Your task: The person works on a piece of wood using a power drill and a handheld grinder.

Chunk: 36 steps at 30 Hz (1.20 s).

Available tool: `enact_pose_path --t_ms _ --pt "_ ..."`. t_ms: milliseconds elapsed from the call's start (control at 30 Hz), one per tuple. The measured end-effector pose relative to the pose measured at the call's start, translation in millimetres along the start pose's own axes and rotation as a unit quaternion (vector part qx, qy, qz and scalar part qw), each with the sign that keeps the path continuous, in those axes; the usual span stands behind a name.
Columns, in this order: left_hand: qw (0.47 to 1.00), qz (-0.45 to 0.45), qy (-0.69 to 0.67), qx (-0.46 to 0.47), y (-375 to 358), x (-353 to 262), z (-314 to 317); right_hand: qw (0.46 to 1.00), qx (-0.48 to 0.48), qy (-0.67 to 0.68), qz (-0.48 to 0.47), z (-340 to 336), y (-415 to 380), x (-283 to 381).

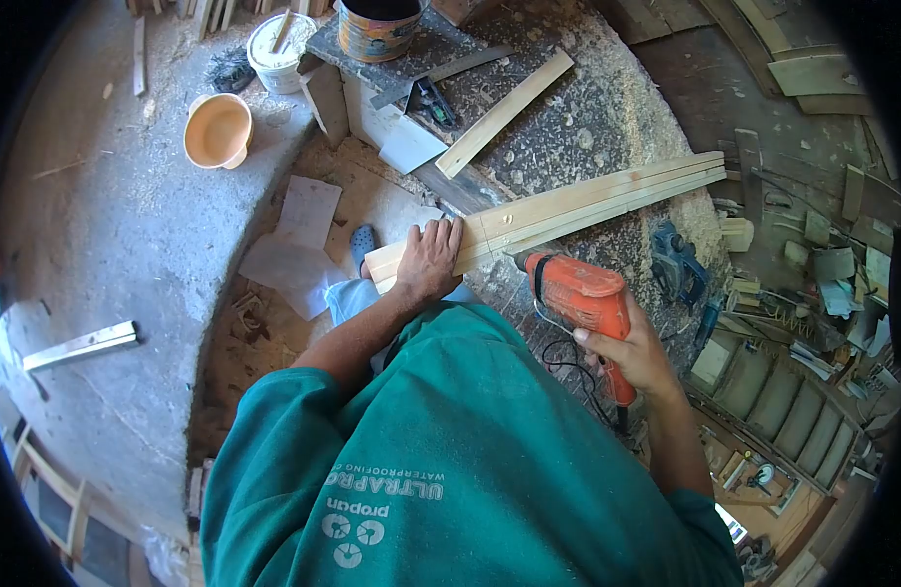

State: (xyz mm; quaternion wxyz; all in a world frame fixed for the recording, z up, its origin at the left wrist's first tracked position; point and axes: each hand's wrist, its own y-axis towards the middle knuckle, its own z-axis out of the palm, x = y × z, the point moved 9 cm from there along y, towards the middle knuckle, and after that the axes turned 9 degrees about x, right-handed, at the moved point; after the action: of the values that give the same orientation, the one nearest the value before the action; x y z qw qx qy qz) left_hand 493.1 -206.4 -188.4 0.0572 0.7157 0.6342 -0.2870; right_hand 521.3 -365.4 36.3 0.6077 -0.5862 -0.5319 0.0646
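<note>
My left hand (431,256) lies over the near end of a stack of long pale wooden boards (587,201), fingers bent across them and holding them down. Pencil-like lines and small drilled marks show on the top board, just right of my fingers. In my right hand (634,342) is a red-orange power drill (583,292), gripped by its handle with the nose pointing left. Its front end is right at the boards' near edge; the bit is hard to see. A dark cord hangs from the drill's handle.
A shavings-covered workbench (587,108) carries a loose wood strip (509,112), a try square (450,73), a large tin (377,29) and a blue power tool (675,259). On the grey ledge (147,225) stand an orange cup (218,132) and a white tub (277,59).
</note>
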Motion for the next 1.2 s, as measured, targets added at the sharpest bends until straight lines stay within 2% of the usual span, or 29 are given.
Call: enact_pose_path --t_ms 400,633,867,967,1033,1100,1133,1200 --pt "1.0 0.005 -0.005 -0.013 0 0 -1 0.999 -0.013 -0.003 0.044 -8 6 4" --pt "1.0 0.004 -0.004 -0.005 1 1 0 0.999 -0.04 0.022 -0.029 5 -4 -17" --pt "1.0 0.012 -0.021 0.02 6 1 -7 0.997 -0.047 0.057 -0.029 -1 -3 -16" --pt "0.976 0.002 -0.164 0.142 30 33 2 0.998 -0.043 0.05 -0.017 -5 -5 -13" --pt "0.916 -0.012 -0.299 0.266 44 61 31 0.998 -0.038 0.046 -0.016 -8 -4 -17" --pt "0.881 0.022 -0.293 0.371 52 75 79 0.998 -0.035 0.043 -0.026 -9 -3 -17" --pt "0.818 0.034 -0.393 0.418 43 65 81 0.998 -0.036 0.043 -0.035 -10 -4 -15" --pt "0.789 0.032 -0.427 0.44 39 60 78 0.998 -0.038 0.047 -0.036 -11 -5 -15"
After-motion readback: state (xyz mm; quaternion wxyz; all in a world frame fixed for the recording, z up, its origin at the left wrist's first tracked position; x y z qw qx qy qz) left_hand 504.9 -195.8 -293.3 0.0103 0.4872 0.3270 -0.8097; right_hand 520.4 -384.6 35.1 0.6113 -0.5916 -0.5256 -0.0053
